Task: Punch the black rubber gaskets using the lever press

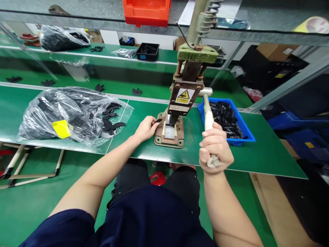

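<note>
The left hand (pixel 146 128) is pinching a small black part (pixel 157 120) in its fingers, feeding it in at the press (pixel 177 113) base on the counter (pixel 257 154). The right hand (pixel 215 149) is gripping the press lever (pixel 208 115), fingers wrapped tight. Right of the press, a blue bin (pixel 246 132) is holding black pieces; left of it, a plastic bag (pixel 69 115) is spilling more

Head-worn view, looking forward and down, close over green bench (pixel 133 113), wide, slightly tilted
</note>
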Tool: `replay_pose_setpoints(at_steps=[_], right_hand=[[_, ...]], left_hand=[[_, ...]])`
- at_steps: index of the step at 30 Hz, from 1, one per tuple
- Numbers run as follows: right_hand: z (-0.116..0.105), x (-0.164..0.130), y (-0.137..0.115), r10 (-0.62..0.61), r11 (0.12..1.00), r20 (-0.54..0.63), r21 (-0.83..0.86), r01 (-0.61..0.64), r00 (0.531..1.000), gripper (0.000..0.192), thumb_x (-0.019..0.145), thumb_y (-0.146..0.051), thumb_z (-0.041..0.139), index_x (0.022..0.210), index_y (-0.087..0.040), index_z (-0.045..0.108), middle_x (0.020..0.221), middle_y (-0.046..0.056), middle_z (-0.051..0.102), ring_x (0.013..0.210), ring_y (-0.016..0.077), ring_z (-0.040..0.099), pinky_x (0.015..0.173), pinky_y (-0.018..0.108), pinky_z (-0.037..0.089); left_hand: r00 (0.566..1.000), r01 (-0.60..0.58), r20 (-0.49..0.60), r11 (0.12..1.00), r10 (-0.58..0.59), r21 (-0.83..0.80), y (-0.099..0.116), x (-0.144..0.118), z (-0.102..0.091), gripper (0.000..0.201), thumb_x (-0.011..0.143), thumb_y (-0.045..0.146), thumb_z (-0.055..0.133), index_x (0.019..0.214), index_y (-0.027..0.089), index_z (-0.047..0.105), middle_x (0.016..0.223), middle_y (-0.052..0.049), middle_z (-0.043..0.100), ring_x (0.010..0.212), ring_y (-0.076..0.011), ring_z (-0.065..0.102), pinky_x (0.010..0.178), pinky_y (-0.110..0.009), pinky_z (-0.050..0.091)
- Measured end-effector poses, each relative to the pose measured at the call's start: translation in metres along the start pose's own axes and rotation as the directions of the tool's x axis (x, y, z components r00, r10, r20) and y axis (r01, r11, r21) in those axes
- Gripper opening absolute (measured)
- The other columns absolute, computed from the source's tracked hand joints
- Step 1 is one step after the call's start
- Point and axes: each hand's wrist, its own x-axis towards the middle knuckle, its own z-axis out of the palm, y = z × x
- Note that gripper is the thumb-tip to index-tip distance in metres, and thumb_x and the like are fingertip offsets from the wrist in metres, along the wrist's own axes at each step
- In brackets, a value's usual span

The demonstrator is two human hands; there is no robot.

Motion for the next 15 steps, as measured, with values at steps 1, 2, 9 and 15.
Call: replay_pose_setpoints(at_steps=[1,2,9,15], right_hand=[[-0.001,-0.001,0.0,0.003,1.0,0.009,0.002,-0.003,1.0,0.025,0.091,-0.039,0.067,0.069,-0.031,0.057,0.07,-0.003,0.064,0.087,0.0246,0.071,0.115,0.064,0.052],[-0.002,-0.002,0.001,0.004,1.0,0.015,0.002,-0.004,1.0,0.025,0.091,-0.039,0.067,0.07,-0.032,0.058,0.07,-0.003,0.064,0.088,0.0245,0.071,0.115,0.064,0.052],[-0.003,-0.009,0.004,0.034,0.999,0.004,-0.009,-0.034,0.999,0.024,0.092,-0.041,0.068,0.071,-0.032,0.059,0.07,-0.002,0.059,0.092,0.0244,0.07,0.105,0.062,0.056],[-0.002,-0.01,0.003,0.045,0.998,-0.002,-0.033,-0.045,0.999,0.026,0.092,-0.041,0.067,0.071,-0.031,0.057,0.07,-0.001,0.06,0.092,0.0241,0.07,0.101,0.06,0.058]], left_hand=[[1.0,0.008,0.024,1.0,-0.007,-0.023,-0.001,-0.001,0.003,0.019,0.098,0.04,0.068,0.097,0.022,0.063,0.096,-0.007,0.067,0.076,-0.0193,0.066,0.069,-0.034,0.059],[0.998,0.04,0.049,0.997,-0.037,-0.064,-0.004,-0.001,0.004,0.019,0.097,0.04,0.07,0.098,0.022,0.064,0.094,-0.005,0.067,0.074,-0.0188,0.067,0.067,-0.034,0.06],[0.926,0.377,0.183,0.8,-0.33,-0.467,-0.003,0.014,-0.014,0.045,0.085,0.053,0.088,0.091,0.017,0.063,0.078,-0.004,0.074,0.059,-0.013,0.07,0.058,-0.026,0.058],[0.86,0.486,0.384,0.773,-0.337,-0.409,0.027,0.029,0.003,0.046,0.087,0.055,0.087,0.085,0.017,0.061,0.062,-0.005,0.072,0.051,-0.0138,0.067,0.052,-0.024,0.055]])
